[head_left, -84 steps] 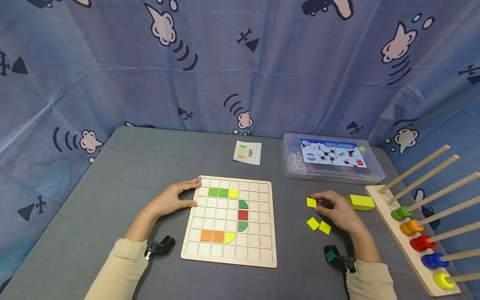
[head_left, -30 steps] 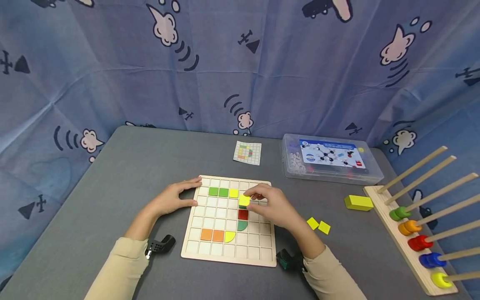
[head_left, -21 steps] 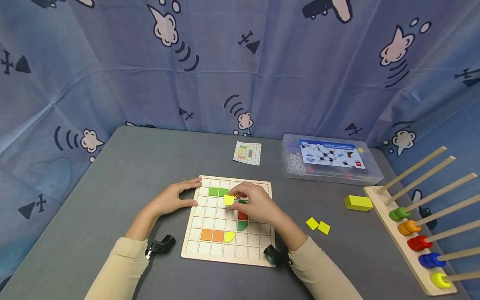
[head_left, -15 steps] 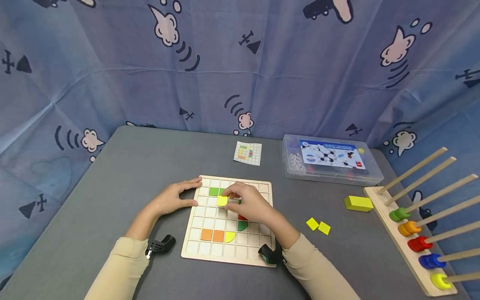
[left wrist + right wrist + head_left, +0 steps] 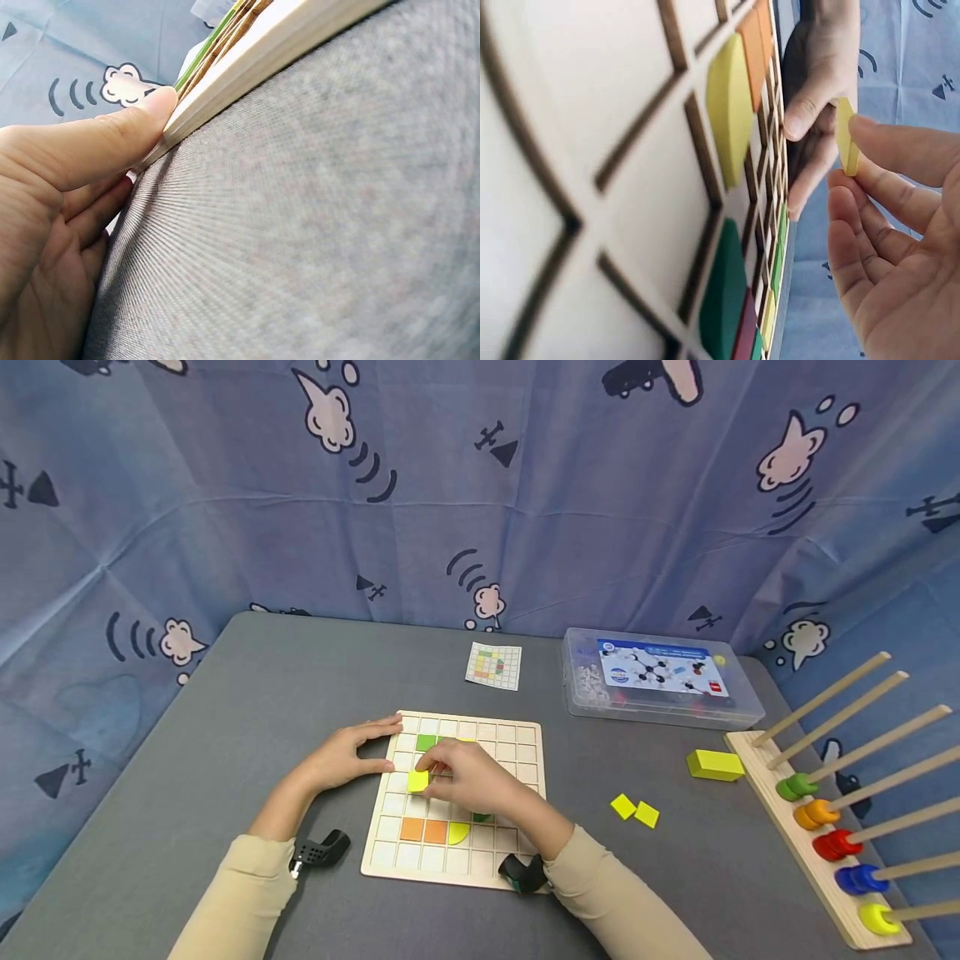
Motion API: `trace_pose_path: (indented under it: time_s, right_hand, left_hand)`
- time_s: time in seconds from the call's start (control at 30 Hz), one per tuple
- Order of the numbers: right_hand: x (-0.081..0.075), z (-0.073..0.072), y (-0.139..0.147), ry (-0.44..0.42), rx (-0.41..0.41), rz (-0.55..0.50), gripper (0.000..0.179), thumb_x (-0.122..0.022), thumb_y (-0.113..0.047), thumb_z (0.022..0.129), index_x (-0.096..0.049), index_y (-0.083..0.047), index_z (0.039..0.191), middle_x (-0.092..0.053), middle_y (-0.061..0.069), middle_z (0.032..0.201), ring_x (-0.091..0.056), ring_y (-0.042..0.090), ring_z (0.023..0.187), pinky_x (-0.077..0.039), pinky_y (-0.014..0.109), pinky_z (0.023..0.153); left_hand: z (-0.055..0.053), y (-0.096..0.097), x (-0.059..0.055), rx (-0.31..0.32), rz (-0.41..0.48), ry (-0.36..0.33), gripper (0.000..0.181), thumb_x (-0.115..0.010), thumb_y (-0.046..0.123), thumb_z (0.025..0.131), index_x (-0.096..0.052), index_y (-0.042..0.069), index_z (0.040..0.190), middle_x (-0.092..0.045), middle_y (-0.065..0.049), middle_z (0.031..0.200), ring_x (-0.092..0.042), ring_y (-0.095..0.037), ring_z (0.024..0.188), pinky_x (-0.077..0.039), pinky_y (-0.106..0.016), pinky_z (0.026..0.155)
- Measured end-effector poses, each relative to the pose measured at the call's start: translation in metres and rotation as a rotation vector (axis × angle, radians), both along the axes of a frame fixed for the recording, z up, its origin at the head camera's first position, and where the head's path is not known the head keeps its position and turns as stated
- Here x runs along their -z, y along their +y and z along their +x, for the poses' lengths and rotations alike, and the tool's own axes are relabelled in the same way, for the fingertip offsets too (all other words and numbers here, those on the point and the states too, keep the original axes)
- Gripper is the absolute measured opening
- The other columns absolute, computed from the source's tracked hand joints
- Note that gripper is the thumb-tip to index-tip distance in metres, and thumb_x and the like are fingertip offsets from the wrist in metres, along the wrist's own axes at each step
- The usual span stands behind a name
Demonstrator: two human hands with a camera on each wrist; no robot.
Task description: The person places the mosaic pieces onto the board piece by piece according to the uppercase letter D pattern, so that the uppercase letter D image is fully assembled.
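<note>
My right hand (image 5: 467,777) pinches a yellow square tile (image 5: 417,782) between thumb and fingertips, over the left part of the wooden grid board (image 5: 517,868). In the right wrist view the tile (image 5: 847,139) is held edge-on, apart from the board. My left hand (image 5: 347,758) rests against the board's left edge with thumb and fingers spread; in the left wrist view the thumb (image 5: 112,142) touches the rim. On the board lie a green square (image 5: 426,742), two orange squares (image 5: 412,829) and a yellow quarter-round tile (image 5: 459,833). The right hand covers several other pieces.
Two yellow tiles (image 5: 647,814) and a yellow block (image 5: 715,765) lie to the right. Behind the board is a small pattern card (image 5: 493,666), with a clear plastic case (image 5: 663,681) beside it. A wooden peg rack (image 5: 817,843) with coloured rings stands far right.
My right hand picked up a yellow tile from the right side of the table and carried it left across the board, lately also nearer to me. The left hand stayed at the board's edge.
</note>
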State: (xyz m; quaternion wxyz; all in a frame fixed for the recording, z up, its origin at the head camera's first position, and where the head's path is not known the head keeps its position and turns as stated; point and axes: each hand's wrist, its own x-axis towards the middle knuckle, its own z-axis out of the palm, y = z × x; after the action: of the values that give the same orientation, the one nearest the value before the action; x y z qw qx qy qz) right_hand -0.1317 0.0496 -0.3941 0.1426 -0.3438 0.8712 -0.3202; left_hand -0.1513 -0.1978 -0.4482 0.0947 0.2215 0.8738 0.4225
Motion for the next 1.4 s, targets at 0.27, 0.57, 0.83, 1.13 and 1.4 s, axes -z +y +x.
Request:
trace_pose_path:
  time_s: [0.27,0.57,0.83,1.13,1.4]
  right_hand:
    - [0.006,0.002,-0.008,-0.046,-0.058,0.103,0.023,-0.074,-0.015,0.081,-0.07,-0.011,0.104,-0.063,-0.003,0.092,-0.054,0.008,0.083,-0.046,0.018,0.074]
    - [0.007,0.003,-0.01,-0.028,-0.092,0.181,0.022,-0.075,-0.017,0.081,-0.07,-0.012,0.102,-0.06,-0.005,0.089,-0.051,0.005,0.08,-0.044,0.018,0.073]
    - [0.007,0.004,-0.012,0.003,-0.112,0.208,0.023,-0.077,-0.017,0.079,-0.07,-0.012,0.101,-0.06,-0.004,0.092,-0.05,0.005,0.08,-0.044,0.017,0.074]
    - [0.008,0.004,-0.011,-0.018,-0.109,0.208,0.024,-0.077,-0.017,0.08,-0.07,-0.012,0.103,-0.06,-0.004,0.094,-0.05,0.005,0.08,-0.044,0.017,0.073]
    - [0.004,0.005,-0.002,-0.056,-0.094,0.151,0.027,-0.074,-0.016,0.081,-0.069,-0.012,0.107,-0.063,-0.004,0.098,-0.054,0.007,0.085,-0.046,0.018,0.076]
  left_hand:
    - [0.0,0.0,0.0,0.0,-0.006,0.002,0.061,-0.073,0.031,0.083,-0.054,0.009,0.136,-0.04,-0.004,0.15,-0.032,-0.032,0.14,-0.029,-0.055,0.109]
    - [0.001,0.0,-0.002,0.004,0.001,0.0,0.061,-0.074,0.03,0.082,-0.054,0.008,0.135,-0.04,-0.005,0.15,-0.031,-0.033,0.14,-0.029,-0.054,0.11]
    - [0.0,0.0,-0.002,0.003,-0.002,0.001,0.06,-0.074,0.03,0.083,-0.054,0.009,0.136,-0.04,-0.005,0.15,-0.031,-0.033,0.14,-0.028,-0.055,0.11]
    - [0.0,0.001,-0.002,-0.001,-0.004,-0.012,0.06,-0.073,0.029,0.083,-0.053,0.009,0.136,-0.039,-0.005,0.15,-0.03,-0.033,0.141,-0.027,-0.055,0.111]
    - [0.001,0.001,-0.002,-0.004,-0.001,-0.023,0.061,-0.073,0.029,0.083,-0.053,0.009,0.137,-0.038,-0.005,0.151,-0.029,-0.034,0.141,-0.026,-0.056,0.111]
